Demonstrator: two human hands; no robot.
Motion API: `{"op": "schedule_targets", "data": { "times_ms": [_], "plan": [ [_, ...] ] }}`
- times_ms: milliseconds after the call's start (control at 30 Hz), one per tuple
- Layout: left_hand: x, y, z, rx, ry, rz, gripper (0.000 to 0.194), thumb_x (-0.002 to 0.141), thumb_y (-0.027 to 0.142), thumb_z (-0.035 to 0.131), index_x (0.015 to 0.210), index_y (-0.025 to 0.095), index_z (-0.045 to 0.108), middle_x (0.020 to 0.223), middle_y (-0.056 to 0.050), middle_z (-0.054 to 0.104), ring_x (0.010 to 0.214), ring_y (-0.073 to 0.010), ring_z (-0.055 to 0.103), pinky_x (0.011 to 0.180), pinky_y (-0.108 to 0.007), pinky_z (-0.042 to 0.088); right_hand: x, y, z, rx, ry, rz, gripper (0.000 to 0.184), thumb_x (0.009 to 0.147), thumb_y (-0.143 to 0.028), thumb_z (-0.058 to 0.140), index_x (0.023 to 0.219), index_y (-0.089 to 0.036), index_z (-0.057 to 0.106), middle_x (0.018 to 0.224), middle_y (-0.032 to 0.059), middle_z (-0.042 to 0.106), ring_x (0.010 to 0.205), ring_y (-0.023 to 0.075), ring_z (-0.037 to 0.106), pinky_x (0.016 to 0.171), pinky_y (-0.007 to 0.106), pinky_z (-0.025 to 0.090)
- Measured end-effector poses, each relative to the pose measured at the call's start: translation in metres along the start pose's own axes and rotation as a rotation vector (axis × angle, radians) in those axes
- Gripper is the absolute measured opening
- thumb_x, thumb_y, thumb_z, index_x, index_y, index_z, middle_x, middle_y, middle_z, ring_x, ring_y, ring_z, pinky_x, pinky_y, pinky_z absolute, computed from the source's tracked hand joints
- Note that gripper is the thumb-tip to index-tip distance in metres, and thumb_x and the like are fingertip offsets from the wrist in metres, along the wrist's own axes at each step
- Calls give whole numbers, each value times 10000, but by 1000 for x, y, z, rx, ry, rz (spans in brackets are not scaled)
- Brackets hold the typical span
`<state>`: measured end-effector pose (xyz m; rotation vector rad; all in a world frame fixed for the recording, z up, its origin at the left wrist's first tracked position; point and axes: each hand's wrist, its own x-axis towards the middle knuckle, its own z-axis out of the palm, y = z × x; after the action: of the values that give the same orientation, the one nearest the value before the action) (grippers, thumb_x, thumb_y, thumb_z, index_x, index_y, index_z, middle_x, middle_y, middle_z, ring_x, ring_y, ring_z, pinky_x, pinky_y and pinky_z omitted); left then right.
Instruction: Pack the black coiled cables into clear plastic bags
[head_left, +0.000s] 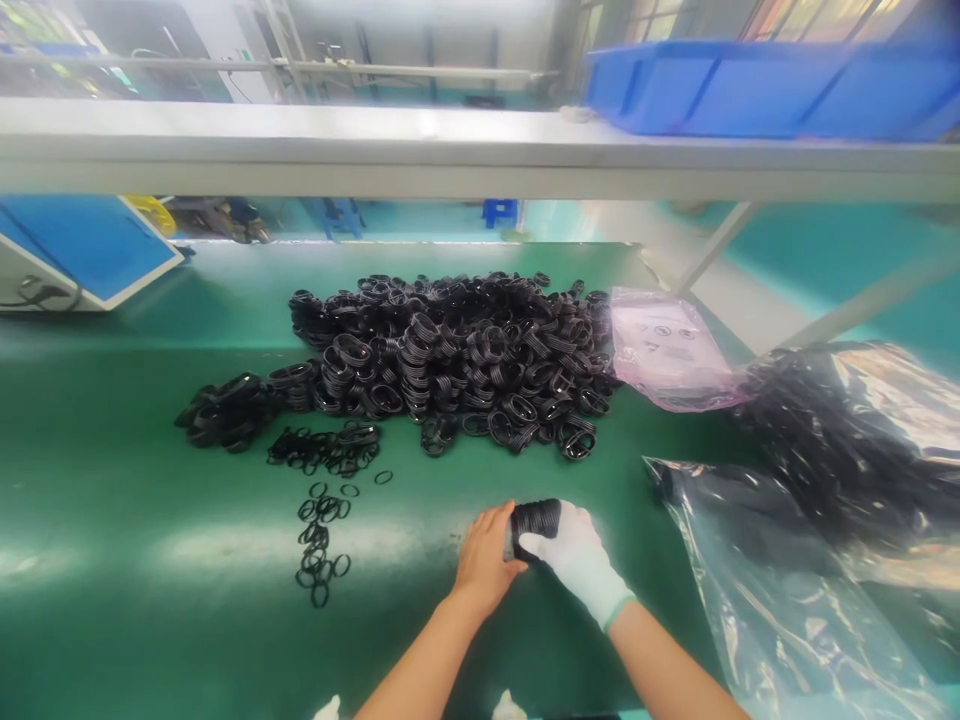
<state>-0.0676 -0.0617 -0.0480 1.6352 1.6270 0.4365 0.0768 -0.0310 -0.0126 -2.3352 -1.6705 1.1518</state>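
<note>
Closest, a bare left hand (484, 560) and a white-gloved right hand (579, 555) clasp opposite ends of a stack of black rings (537, 528), on the near side of the large black pile (450, 350). Loose thin rings (320, 540) lie on the green bench (187, 650) before the pile's left part. Right of the pile are a printed pinkish bag (667, 350) and, nearer, a clear bag (802, 600).

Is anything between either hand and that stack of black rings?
Only the white glove on the right hand; nothing visible separates the bare left hand from the stack. The ring pile lies beyond both.
</note>
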Motion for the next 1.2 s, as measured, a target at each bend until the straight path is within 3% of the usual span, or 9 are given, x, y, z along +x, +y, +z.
{"op": "schedule_targets", "data": {
  "times_ms": [133,233,400,533,733,867,1000,1100,1200],
  "plan": [
    [1,0,-2,-20,6,-12,791,534,165,707,1257,254,399,1299,-36,418,1195,-229,380,1018,-355,281,1,2,3,2,12,-17,543,579,-453,614,1027,-175,486,993,107,474,908,245,541,768,342,426],
    [8,2,-31,-13,-79,40,662,569,245,697,1188,256,463,1212,-32,474,1003,-193,520,869,-309,415,0,3,4,-1,-5,-23,552,593,-463,601,1045,-171,478,1001,115,471,940,257,532,782,356,419],
    [53,3,-101,447,316,-3,247,804,146,389,974,198,561,1038,-57,514,958,-179,488,831,-317,401,-2,0,3,-6,-42,-3,541,614,-451,579,1077,-196,469,1030,111,458,943,253,536,777,354,409],
    [80,0,-125,562,270,-16,283,761,43,347,851,161,588,998,-88,518,956,-200,478,798,-313,395,-4,-2,1,6,-57,13,523,617,-435,571,1074,-199,471,1027,109,456,918,249,544,757,348,407],
    [33,-16,-116,512,-23,215,271,756,136,416,920,264,589,1041,22,551,844,-119,530,741,-220,404,-8,-6,-4,31,-34,-4,484,609,-413,598,1030,-196,496,997,96,465,911,239,539,768,335,406],
    [12,-18,-112,366,-206,354,268,708,88,427,761,257,627,1234,47,487,1041,-169,501,858,-271,384,-9,-6,-6,37,-36,-5,487,612,-423,603,1026,-190,498,990,97,458,927,246,528,776,339,405],
    [13,2,-96,457,-92,76,328,709,214,503,1031,245,559,1209,-69,489,1027,-261,515,825,-386,411,-7,-4,-4,27,-48,9,536,617,-439,595,1069,-181,473,999,99,447,903,243,536,778,346,408],
    [13,19,-72,567,-65,-218,637,585,416,646,1123,115,488,1076,-172,520,957,-325,529,775,-427,427,-5,-3,-2,9,-43,13,569,611,-449,595,1090,-172,456,1012,100,441,931,248,530,785,349,409],
    [8,22,-53,517,-84,-302,645,547,326,680,1119,104,482,1104,-161,500,1012,-305,495,806,-386,423,-5,-4,-1,1,-35,10,561,603,-441,599,1076,-171,461,1022,102,445,967,251,519,789,349,411]
  ]
}}
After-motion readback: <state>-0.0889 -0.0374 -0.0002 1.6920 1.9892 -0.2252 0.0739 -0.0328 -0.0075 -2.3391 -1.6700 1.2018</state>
